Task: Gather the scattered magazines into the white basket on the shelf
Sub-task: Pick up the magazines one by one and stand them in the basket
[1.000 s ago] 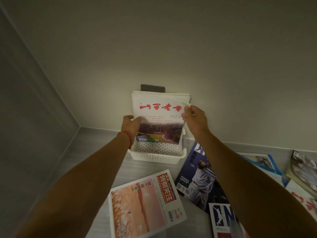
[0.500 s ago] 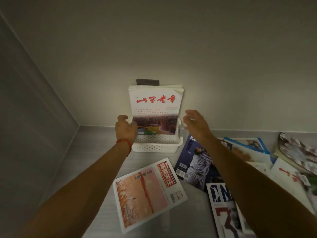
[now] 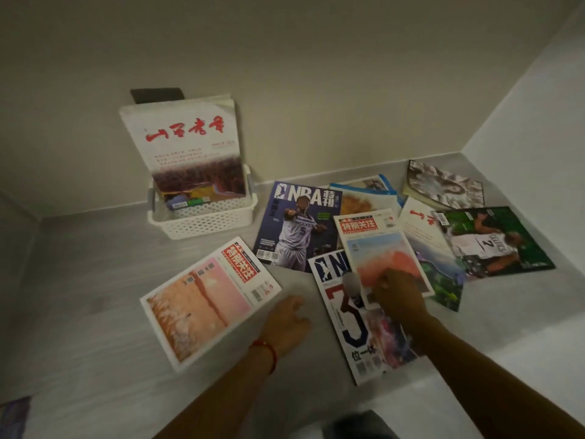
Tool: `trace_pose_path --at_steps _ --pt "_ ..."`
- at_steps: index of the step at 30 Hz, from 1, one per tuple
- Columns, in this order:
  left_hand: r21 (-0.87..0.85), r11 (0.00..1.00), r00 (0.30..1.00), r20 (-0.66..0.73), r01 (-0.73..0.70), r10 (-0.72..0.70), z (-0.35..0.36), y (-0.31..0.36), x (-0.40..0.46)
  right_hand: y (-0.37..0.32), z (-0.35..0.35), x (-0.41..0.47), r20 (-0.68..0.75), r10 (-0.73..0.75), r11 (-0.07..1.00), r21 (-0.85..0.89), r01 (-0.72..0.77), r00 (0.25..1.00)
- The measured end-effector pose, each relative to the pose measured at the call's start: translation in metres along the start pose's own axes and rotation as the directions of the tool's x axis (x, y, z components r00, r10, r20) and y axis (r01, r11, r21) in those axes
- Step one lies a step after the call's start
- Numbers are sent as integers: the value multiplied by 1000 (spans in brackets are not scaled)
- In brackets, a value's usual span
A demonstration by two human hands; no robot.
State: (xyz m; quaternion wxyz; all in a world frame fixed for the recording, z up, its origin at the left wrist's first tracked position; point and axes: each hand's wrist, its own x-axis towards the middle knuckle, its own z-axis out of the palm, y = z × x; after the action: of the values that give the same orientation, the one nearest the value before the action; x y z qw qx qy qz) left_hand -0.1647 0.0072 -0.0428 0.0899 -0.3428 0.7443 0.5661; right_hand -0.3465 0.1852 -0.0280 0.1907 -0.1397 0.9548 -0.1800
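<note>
The white basket [image 3: 202, 224] stands at the back left of the shelf against the wall, with a white magazine with red script [image 3: 186, 144] upright in it. Several magazines lie scattered to its right. My right hand [image 3: 399, 297] grips the lower edge of a red-titled magazine with a blue and orange cover [image 3: 381, 248], which lies on top of an NBA magazine [image 3: 364, 334]. Beside the right edge of a pink-covered magazine [image 3: 205, 299], my left hand [image 3: 286, 323] rests on the shelf with loosely bent fingers and holds nothing.
A dark NBA magazine [image 3: 296, 223] lies just right of the basket. Further right are a green Celtics magazine [image 3: 493, 240], a white one with red script [image 3: 422, 229] and others toward the right wall. The grey shelf [image 3: 95, 280] is walled on three sides.
Both hands have left the upright magazine in the basket and dropped toward me. The right hand now holds a magazine in the pile; the left rests on the shelf. The view swung right.
</note>
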Motion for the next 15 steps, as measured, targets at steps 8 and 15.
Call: trace_pose_path --at_steps 8,15 --pt "-476 830 949 28 289 -315 71 53 3 53 2 -12 23 73 995 -72 -71 997" --pt "-540 785 916 -63 302 -396 95 69 12 92 -19 5 105 -208 978 -14 210 973"
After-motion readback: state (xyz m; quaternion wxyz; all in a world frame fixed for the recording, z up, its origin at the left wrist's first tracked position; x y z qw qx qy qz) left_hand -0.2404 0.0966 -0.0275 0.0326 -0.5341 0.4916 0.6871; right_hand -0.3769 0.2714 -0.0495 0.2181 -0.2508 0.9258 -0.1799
